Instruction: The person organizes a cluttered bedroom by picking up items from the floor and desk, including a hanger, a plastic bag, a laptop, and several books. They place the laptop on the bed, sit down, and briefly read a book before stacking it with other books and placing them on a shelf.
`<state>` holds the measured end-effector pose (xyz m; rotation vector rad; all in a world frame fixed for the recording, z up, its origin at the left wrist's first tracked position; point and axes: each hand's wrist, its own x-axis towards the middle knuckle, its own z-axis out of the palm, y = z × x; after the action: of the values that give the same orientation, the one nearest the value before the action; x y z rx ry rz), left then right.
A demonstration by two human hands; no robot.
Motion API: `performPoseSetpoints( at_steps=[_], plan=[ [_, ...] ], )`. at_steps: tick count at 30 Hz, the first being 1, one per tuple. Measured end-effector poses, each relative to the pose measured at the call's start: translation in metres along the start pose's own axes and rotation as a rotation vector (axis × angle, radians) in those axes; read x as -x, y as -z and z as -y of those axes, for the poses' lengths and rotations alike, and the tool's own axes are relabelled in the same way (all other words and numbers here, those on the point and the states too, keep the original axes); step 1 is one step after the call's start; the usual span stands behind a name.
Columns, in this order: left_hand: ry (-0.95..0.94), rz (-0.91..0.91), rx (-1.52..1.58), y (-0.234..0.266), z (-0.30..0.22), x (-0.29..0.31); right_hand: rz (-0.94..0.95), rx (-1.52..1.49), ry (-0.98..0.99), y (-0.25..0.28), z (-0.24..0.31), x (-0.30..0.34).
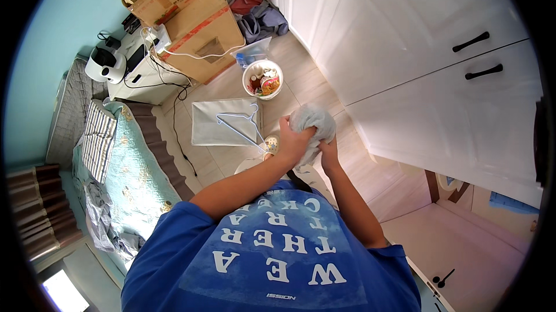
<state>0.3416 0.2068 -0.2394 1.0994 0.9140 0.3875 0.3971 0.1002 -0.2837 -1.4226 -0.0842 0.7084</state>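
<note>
A bunched light grey cloth [313, 119], perhaps a folded garment, is held in front of my body. My left hand [294, 143] is closed round its left side, the thumb pressed against the fabric. On the lower right side my right hand [329, 152] grips it, with most of its fingers hidden behind the cloth. A dark strap-like piece [299, 181] shows below, between my forearms; what it belongs to is unclear. Left of my hands, a light blue clothes hanger [234, 122] lies across a grey fabric storage box [202, 132] on the floor.
Beyond the box stands a white trash bin [248, 83] full of litter. Cardboard boxes [202, 34] are stacked behind it, beside piled clothes [263, 22]. A bed [133, 167] is at left, white wardrobe doors [405, 39] at right. An open door or drawer front [431, 283] lies lower right.
</note>
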Motion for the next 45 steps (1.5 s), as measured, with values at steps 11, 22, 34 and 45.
performPoseSetpoints(
  at_steps=[11, 22, 34, 45],
  plan=[
    [0.186, -0.238, -0.521, 0.085, 0.038, -0.036, 0.034, -0.373, -0.427, 0.077, -0.008, 0.026],
    [0.249, -0.490, -0.310, 0.108, 0.066, -0.071, 0.464, 0.246, -0.418, -0.002, -0.026, -0.035],
    [0.598, -0.533, 0.344, 0.146, 0.169, -0.367, 0.468, 0.263, -0.819, -0.012, -0.069, -0.198],
    [0.653, -0.991, -0.383, 0.176, 0.330, -0.586, 0.107, 0.220, -1.049, -0.043, -0.101, -0.322]
  ],
)
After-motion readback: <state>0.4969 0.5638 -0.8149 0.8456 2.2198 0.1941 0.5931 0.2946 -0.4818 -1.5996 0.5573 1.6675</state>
